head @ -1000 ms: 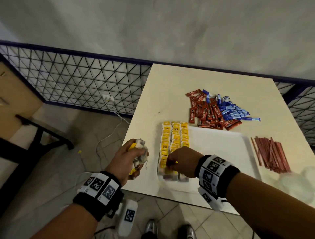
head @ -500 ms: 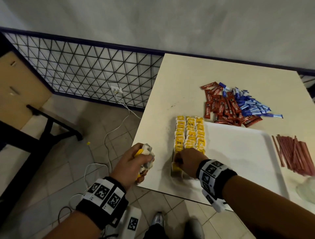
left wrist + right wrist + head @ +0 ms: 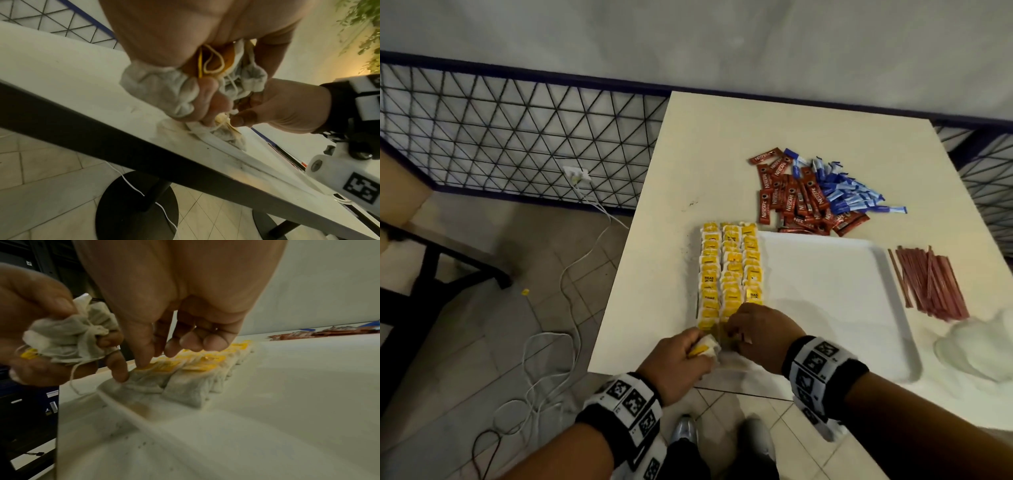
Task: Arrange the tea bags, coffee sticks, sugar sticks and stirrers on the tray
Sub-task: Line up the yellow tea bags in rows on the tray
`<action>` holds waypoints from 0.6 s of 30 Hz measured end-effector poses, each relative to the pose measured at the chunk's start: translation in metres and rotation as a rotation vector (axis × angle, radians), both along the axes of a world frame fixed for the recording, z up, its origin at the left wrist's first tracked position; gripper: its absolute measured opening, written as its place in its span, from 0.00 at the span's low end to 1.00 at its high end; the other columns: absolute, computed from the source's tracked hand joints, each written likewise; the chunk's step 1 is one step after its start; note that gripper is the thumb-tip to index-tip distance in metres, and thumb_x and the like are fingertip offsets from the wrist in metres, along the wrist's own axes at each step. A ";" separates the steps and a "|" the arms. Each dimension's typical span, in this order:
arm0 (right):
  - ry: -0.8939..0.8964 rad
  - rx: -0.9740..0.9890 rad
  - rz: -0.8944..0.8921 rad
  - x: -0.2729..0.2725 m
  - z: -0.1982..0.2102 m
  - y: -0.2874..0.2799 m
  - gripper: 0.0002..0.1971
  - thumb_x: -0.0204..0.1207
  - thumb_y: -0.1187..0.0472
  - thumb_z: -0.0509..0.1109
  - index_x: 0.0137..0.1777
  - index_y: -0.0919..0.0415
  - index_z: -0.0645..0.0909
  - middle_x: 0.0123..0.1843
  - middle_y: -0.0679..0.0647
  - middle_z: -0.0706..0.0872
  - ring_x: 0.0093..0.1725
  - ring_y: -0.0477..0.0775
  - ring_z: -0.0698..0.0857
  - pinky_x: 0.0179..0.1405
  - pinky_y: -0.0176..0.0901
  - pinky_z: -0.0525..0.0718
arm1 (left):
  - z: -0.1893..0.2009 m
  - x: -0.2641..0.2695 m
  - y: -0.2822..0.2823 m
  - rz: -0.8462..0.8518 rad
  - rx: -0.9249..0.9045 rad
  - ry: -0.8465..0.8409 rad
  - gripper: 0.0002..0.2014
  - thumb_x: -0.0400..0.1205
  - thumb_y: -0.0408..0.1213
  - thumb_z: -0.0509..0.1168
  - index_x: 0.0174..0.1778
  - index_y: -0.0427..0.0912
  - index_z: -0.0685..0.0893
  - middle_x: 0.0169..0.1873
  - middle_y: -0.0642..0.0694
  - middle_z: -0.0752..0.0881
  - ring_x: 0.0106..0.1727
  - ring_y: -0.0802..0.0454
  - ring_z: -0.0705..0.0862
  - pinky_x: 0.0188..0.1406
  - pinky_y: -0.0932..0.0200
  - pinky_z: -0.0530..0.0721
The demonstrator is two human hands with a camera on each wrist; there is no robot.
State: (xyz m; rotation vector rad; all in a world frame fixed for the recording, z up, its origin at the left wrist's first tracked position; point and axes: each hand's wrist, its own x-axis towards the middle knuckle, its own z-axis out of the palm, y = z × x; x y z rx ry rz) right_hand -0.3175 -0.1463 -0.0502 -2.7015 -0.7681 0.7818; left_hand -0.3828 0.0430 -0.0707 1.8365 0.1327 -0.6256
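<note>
Tea bags with yellow tags [image 3: 729, 270] lie in three rows along the left side of the white tray [image 3: 842, 291]. My left hand [image 3: 698, 349] grips a crumpled bunch of tea bags [image 3: 164, 92] at the tray's near left corner. Right beside it, my right hand [image 3: 732, 334] is at the near end of the rows, thumb [image 3: 144, 360] down on the tag of the nearest tea bag [image 3: 148, 379], other fingers curled. Red coffee sticks [image 3: 791, 195] and blue sugar sticks [image 3: 852, 195] are piled beyond the tray. Reddish stirrers [image 3: 928, 284] lie to its right.
A clear plastic bag [image 3: 976, 346] lies on the table [image 3: 722, 137] at the near right. The table's left edge runs close to the tea bag rows. Below it are floor tiles, a white cable [image 3: 571, 274] and a mesh fence [image 3: 517, 137].
My left hand has moved right with its bunch of tea bags, up against my right hand at the tray's near corner. The right hand stays at the near end of the rows.
</note>
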 end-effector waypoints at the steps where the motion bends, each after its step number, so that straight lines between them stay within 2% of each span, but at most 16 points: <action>1: -0.004 0.000 0.012 -0.001 -0.002 0.002 0.14 0.77 0.52 0.65 0.60 0.51 0.81 0.58 0.50 0.79 0.58 0.55 0.80 0.54 0.45 0.78 | -0.002 0.002 -0.001 0.002 0.002 0.002 0.06 0.68 0.48 0.68 0.39 0.57 0.81 0.25 0.56 0.82 0.26 0.60 0.79 0.31 0.60 0.77; 3: -0.020 -0.003 0.018 -0.002 -0.009 0.005 0.14 0.77 0.48 0.65 0.60 0.50 0.80 0.56 0.51 0.79 0.56 0.57 0.81 0.52 0.46 0.78 | -0.004 0.006 -0.003 0.017 0.008 0.002 0.08 0.67 0.48 0.68 0.41 0.58 0.82 0.26 0.56 0.83 0.28 0.58 0.80 0.32 0.58 0.78; 6: -0.057 -0.039 0.034 -0.002 -0.018 0.004 0.18 0.78 0.44 0.63 0.65 0.47 0.77 0.56 0.51 0.80 0.56 0.59 0.81 0.51 0.47 0.79 | -0.007 0.009 -0.005 0.049 -0.009 0.001 0.07 0.67 0.48 0.68 0.40 0.61 0.82 0.26 0.58 0.83 0.28 0.58 0.79 0.32 0.57 0.78; 10: -0.071 -0.012 0.029 -0.002 -0.021 0.004 0.17 0.78 0.44 0.63 0.64 0.46 0.77 0.56 0.50 0.81 0.56 0.58 0.82 0.53 0.48 0.80 | -0.007 0.011 -0.004 0.069 0.021 -0.002 0.09 0.67 0.50 0.68 0.42 0.56 0.82 0.25 0.60 0.82 0.28 0.58 0.77 0.32 0.57 0.76; 12: -0.077 -0.003 0.039 -0.001 -0.017 0.004 0.17 0.77 0.45 0.63 0.64 0.47 0.78 0.56 0.50 0.81 0.55 0.58 0.82 0.53 0.48 0.80 | -0.001 0.011 -0.005 0.074 0.011 0.025 0.06 0.69 0.47 0.69 0.40 0.55 0.82 0.23 0.57 0.81 0.26 0.56 0.76 0.28 0.57 0.75; 13: -0.082 0.012 0.029 0.000 -0.014 0.003 0.17 0.77 0.47 0.64 0.63 0.48 0.79 0.56 0.50 0.80 0.55 0.58 0.82 0.53 0.47 0.80 | 0.004 0.012 -0.006 0.129 -0.051 0.080 0.03 0.72 0.43 0.69 0.39 0.53 0.82 0.22 0.55 0.80 0.24 0.53 0.75 0.23 0.58 0.72; 15: -0.082 0.114 -0.039 0.002 -0.002 -0.001 0.14 0.76 0.51 0.66 0.60 0.51 0.81 0.55 0.49 0.80 0.54 0.55 0.82 0.52 0.45 0.79 | 0.015 0.016 -0.008 0.363 -0.316 0.278 0.04 0.77 0.38 0.65 0.37 0.48 0.80 0.21 0.47 0.75 0.19 0.50 0.70 0.20 0.64 0.63; 17: -0.085 0.273 -0.116 0.004 0.013 -0.005 0.11 0.75 0.54 0.69 0.57 0.50 0.83 0.50 0.45 0.79 0.50 0.51 0.81 0.50 0.42 0.79 | 0.029 0.024 -0.005 0.616 -0.658 0.430 0.10 0.77 0.43 0.60 0.34 0.44 0.81 0.25 0.42 0.77 0.18 0.50 0.70 0.21 0.66 0.60; 18: -0.090 0.340 -0.127 0.004 0.020 -0.006 0.10 0.74 0.55 0.70 0.55 0.50 0.83 0.48 0.43 0.78 0.48 0.49 0.81 0.49 0.41 0.79 | 0.035 0.028 -0.003 0.720 -0.806 0.420 0.14 0.77 0.46 0.58 0.33 0.42 0.83 0.29 0.40 0.79 0.19 0.50 0.71 0.21 0.65 0.61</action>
